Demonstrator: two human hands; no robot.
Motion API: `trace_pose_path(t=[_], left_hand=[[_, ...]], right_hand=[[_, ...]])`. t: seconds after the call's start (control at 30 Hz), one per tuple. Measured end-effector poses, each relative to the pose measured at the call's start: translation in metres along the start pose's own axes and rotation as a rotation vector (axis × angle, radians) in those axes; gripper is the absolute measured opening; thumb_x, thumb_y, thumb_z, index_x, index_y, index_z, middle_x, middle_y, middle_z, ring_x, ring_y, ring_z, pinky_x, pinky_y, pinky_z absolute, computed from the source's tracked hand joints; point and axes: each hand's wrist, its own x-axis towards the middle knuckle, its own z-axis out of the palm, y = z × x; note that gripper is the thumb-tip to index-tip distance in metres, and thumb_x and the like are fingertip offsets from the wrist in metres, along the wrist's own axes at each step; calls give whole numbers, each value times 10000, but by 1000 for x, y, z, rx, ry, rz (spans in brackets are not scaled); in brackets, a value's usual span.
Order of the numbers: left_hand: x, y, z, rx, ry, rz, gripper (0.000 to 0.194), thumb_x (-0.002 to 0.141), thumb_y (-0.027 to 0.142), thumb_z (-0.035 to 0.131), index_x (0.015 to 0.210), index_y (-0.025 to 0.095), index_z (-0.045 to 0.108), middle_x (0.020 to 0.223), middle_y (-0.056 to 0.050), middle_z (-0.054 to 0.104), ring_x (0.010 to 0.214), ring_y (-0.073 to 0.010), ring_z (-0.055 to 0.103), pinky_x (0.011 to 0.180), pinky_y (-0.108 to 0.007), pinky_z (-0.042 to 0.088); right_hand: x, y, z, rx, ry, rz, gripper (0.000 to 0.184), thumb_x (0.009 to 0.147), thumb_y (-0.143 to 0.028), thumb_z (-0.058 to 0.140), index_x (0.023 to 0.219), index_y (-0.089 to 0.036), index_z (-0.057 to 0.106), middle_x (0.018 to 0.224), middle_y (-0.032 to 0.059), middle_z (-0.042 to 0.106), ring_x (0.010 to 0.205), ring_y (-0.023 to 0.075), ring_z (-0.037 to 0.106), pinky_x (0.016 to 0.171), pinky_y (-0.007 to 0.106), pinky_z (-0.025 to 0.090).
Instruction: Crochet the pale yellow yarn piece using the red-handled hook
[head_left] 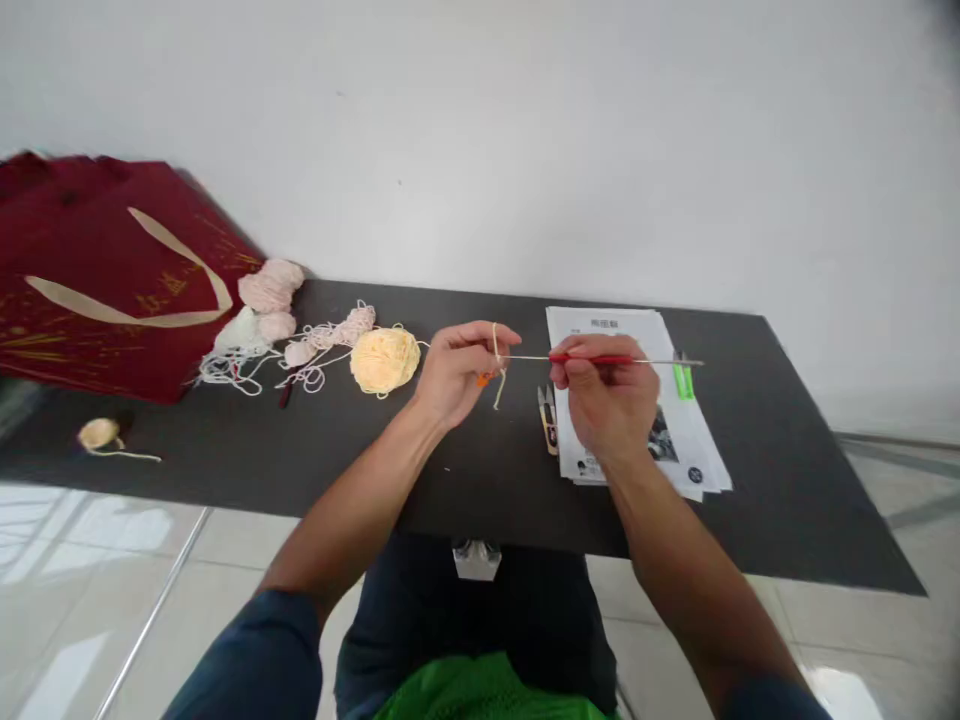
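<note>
My left hand [459,368] is closed in a pinch on a pale yellow yarn strand [498,372] looped over its index finger, with a small orange piece under the fingers. My right hand [606,395] grips a crochet hook [600,359] with a red handle and thin metal shaft; its tip points left into the yarn at my left fingers. The yellow yarn ball [385,360] lies just left of my left hand on the black table [787,480]. Small thread snips [548,417] lie between my two hands.
A stack of printed sheets [637,330] lies under my right hand, a green marker [682,380] on them. Pink and white yarn bundles [268,300] sit beside a dark red gift bag [97,270] at the left. A small yellow yarn scrap [99,434] lies near the front left edge.
</note>
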Motion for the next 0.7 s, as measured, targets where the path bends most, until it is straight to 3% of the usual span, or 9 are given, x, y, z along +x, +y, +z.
trace_pose_path(t=[0.13, 0.37, 0.7], left_hand=[[0, 2, -2, -7, -24, -63, 287, 558, 112, 669, 801, 137, 821, 582, -15, 630, 548, -98, 502, 570, -264, 356], [1, 6, 0, -82, -76, -168, 288, 498, 103, 619, 727, 106, 794, 512, -14, 555, 489, -86, 442, 525, -259, 298], [4, 5, -4, -115, -161, -229, 261, 491, 122, 598, 672, 112, 785, 484, -9, 494, 465, -92, 417, 522, -276, 301]], right_hand=[[0, -3, 2, -37, 10, 5, 134, 837, -286, 873, 895, -265, 755, 894, -4, 795, 631, 106, 683, 545, 258, 534], [-1, -3, 2, -9, -22, 6, 126, 850, -234, 859, 914, -268, 756, 904, -5, 800, 628, 100, 682, 549, 253, 540], [1, -6, 3, 56, -6, 153, 181, 806, -320, 902, 850, -250, 741, 860, -4, 789, 600, 89, 649, 542, 239, 516]])
